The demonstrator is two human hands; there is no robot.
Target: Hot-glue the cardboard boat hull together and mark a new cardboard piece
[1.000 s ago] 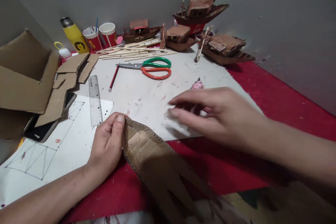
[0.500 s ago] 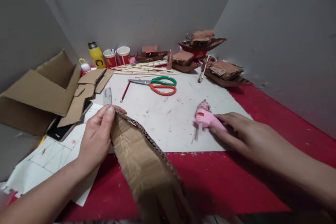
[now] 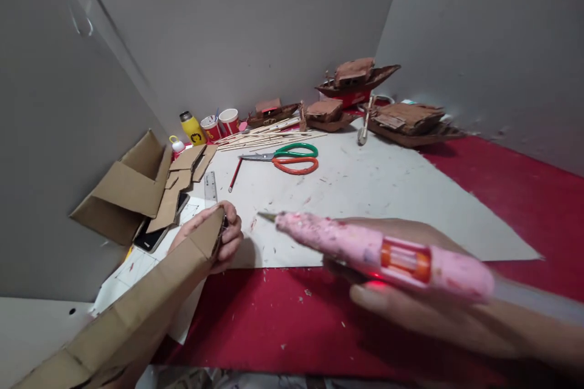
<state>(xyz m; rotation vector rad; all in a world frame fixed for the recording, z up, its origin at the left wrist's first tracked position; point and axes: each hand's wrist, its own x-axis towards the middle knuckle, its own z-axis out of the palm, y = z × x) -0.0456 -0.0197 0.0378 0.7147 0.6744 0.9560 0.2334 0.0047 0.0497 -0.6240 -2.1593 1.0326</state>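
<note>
A pink hot glue gun [image 3: 337, 240] is in my right hand [image 3: 401, 310], raised above the table, its metal nozzle pointing left and a red light glowing at its underside. The clear glue stick trails from its back end. My left hand [image 3: 225, 237] grips the end of a long bent cardboard piece [image 3: 150, 292], which stretches down to the lower left. The nozzle and the cardboard's end are apart. Most of my left palm is hidden behind the cardboard.
Scissors [image 3: 296, 158], a pencil [image 3: 235, 175] and a ruler [image 3: 210, 187] lie on the white board [image 3: 365, 188]. Model boats [image 3: 410, 124] and thin sticks [image 3: 264, 135] line the back. At left stand a cardboard box [image 3: 128, 188], cups [image 3: 229, 121] and a yellow bottle [image 3: 192, 129].
My right hand has lifted the glue gun off the board and turned its nozzle leftward. My left hand has swung the cardboard over to the lower left. The view has shifted too.
</note>
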